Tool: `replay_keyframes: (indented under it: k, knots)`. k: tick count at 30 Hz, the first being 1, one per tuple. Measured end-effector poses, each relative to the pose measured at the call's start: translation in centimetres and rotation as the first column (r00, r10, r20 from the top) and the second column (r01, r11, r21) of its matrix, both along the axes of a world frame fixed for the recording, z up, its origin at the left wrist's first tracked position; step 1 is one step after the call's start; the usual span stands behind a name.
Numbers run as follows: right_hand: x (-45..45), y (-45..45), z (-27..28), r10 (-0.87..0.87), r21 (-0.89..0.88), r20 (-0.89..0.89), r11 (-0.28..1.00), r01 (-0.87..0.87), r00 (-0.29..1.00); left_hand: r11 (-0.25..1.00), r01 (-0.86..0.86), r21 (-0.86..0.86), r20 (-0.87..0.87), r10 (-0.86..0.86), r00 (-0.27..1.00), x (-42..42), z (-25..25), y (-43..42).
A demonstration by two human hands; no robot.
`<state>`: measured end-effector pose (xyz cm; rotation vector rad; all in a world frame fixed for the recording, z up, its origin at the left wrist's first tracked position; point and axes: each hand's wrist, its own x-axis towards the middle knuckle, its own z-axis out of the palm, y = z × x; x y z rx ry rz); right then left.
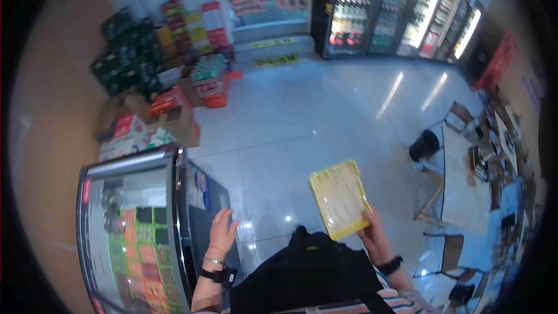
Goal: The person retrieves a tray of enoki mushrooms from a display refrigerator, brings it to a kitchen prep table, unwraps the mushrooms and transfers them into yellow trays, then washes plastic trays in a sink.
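Note:
My right hand [373, 228] grips the lower right edge of a yellow tray [340, 199] wrapped in clear film, with pale, stick-like food inside that I cannot identify. The pack is tilted and held out over the floor. To the left, my left hand [222, 229] is empty, its fingers apart, close to the side of a glass-topped display freezer [178, 197]. Through that glass show rows of green-edged packs [139, 244] with orange, red and dark contents.
Stacked cartons and drink packs [192, 81] line the left wall. A doorway step [273, 52] lies ahead, beside lit drink fridges [401, 17]. At right are a table [465, 192], chairs [450, 253] and a black bin [424, 145]. A black bag [302, 279] hangs at my front.

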<state>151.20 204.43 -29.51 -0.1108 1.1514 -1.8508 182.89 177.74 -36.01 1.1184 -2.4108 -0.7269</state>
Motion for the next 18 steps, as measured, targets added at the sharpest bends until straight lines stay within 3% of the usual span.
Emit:
replay_keyframes:
  k: [1, 4, 5, 6, 9, 11, 12, 13, 15, 17, 18]
  knots:
    - [-2.2, -3.4, 0.6, 0.021, -0.024, -0.005, 1.0, -0.021, 1.0, 0.998, 0.045, 0.042, 0.025, -0.046, 0.999, -1.1, 0.1, -1.7]
    - [-8.1, -14.6, 2.6, 0.015, 0.023, -0.015, 1.0, -0.015, 1.0, 0.982, -0.13, 0.134, -0.022, 0.134, 0.991, -2.1, -0.4, -6.6]
    - [-10.2, -18.6, 1.8, 0.084, -0.018, -0.012, 0.996, -0.084, 0.996, 0.977, -0.173, 0.125, -0.019, 0.177, 0.984, -0.9, -1.7, -8.3]
    - [-12.1, -22.7, 1.0, 0.155, -0.065, -0.01, 0.986, -0.155, 0.988, 0.954, -0.249, 0.168, 0.031, 0.247, 0.969, -0.4, -2.4, -10.2]
    - [-17.1, -33.7, 0.2, 0.152, -0.094, 0.044, 0.985, -0.148, 0.987, 0.888, -0.41, 0.209, 0.092, 0.4, 0.912, 0.1, -6.2, -17.1]
    - [-20.5, -39.4, -0.8, 0.103, -0.041, 0.035, 0.994, -0.101, 0.994, 0.861, -0.4, 0.315, 0.047, 0.407, 0.912, -1.4, -9.2, -24.0]
    - [-22.9, -41.4, -1.2, 0.126, -0.02, 0.055, 0.992, -0.125, 0.99, 0.845, -0.36, 0.395, -0.085, 0.424, 0.902, -2.4, -12.4, -28.1]
    - [-25.0, -42.9, -1.4, 0.166, 0.019, 0.078, 0.986, -0.168, 0.983, 0.84, -0.364, 0.402, -0.091, 0.432, 0.897, -5.7, -10.7, -31.7]
    - [-29.1, -46.1, -1.6, 0.069, 0.213, 0.033, 0.974, -0.074, 0.997, 0.934, -0.255, 0.25, 0.04, 0.253, 0.967, -17.8, -3.1, -40.7]
    - [-33.0, -49.3, -1.0, -0.033, 0.306, -0.042, 0.951, 0.044, 0.999, 0.978, -0.081, 0.194, -0.09, 0.1, 0.991, -26.6, -2.3, -49.9]
    - [-34.7, -50.9, -0.8, -0.098, 0.334, -0.072, 0.936, 0.117, 0.993, 0.988, 0.014, 0.152, -0.065, -0.004, 0.998, -31.7, 0.0, -54.0]
